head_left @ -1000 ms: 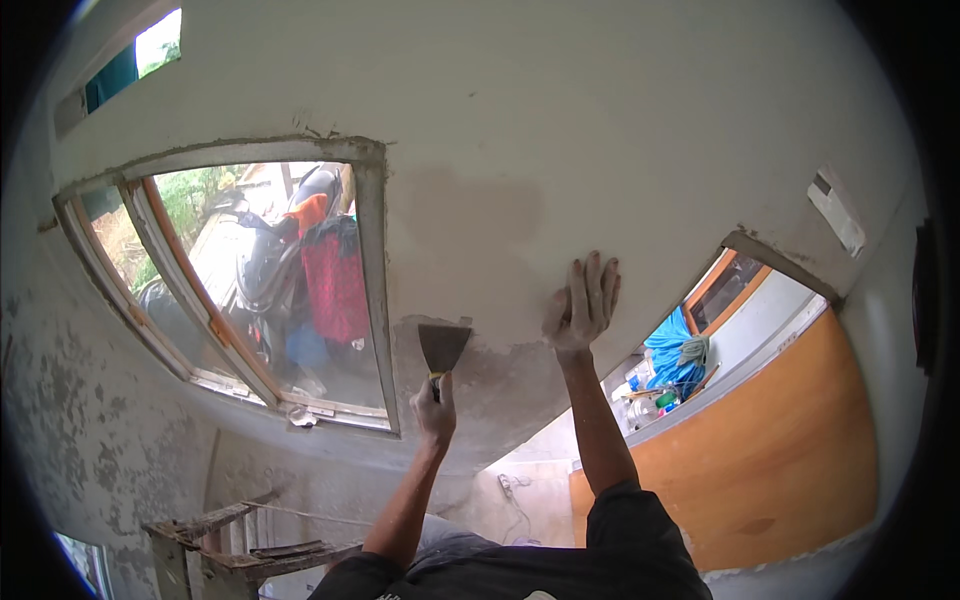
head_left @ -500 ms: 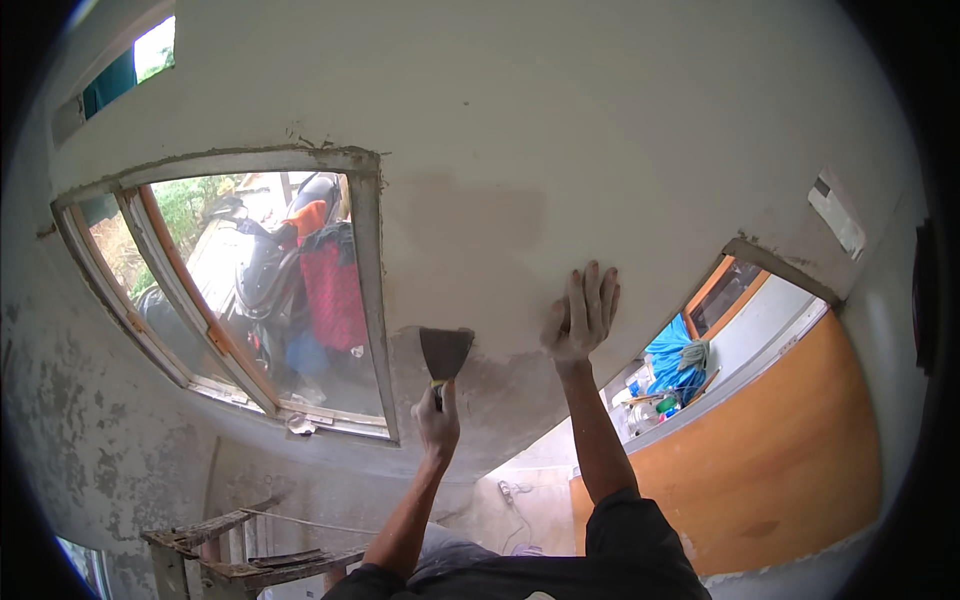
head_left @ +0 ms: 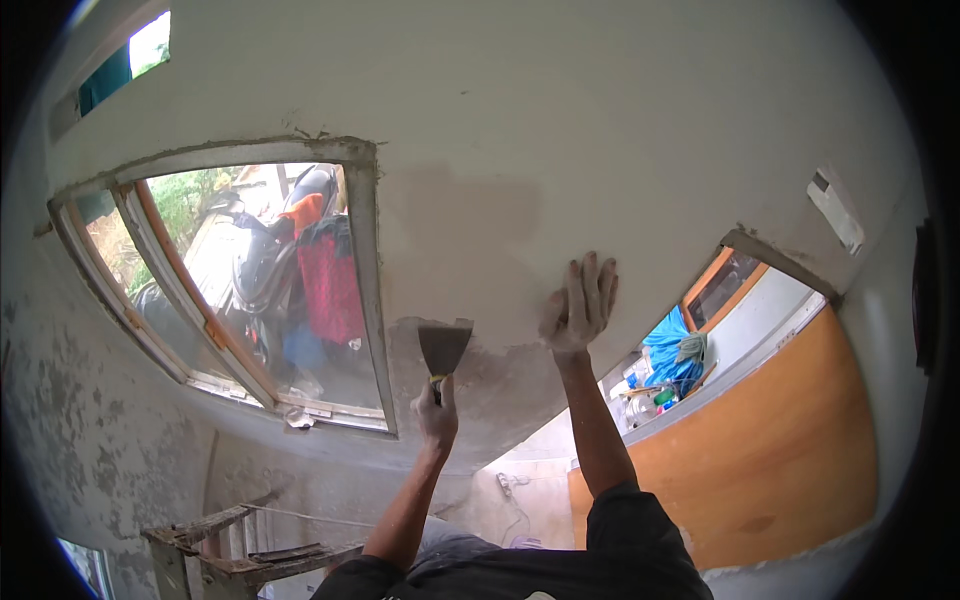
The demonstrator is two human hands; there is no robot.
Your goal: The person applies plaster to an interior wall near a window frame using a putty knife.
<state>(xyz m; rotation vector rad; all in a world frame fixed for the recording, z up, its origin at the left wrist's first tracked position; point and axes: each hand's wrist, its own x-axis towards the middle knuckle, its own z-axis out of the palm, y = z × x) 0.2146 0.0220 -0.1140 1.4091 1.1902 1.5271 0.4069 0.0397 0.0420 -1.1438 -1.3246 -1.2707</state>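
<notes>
A wide putty knife [head_left: 445, 347] points blade-up against the wall [head_left: 640, 150], at the upper border of a darker, rough patch [head_left: 510, 385]. Its handle is gripped in my left hand [head_left: 436, 408], just right of the window frame. My right hand [head_left: 582, 303] lies on the pale smooth part of the wall, higher and further right. Its fingers are stretched upward, dusty with white, and nothing is in them. A beige damp-looking area [head_left: 470, 208] shows on the wall above both hands.
To the left is a window [head_left: 250, 290] with a bare frame. An orange-brown wooden door [head_left: 760, 440] stands in the doorway at right. A worn wooden stand [head_left: 250, 555] is at the lower left, and a cable [head_left: 515, 510] lies on the floor.
The whole view has shifted slightly, with the wall and window sitting a little higher now. Both hands keep nearly the same places, the putty knife still in the left.
</notes>
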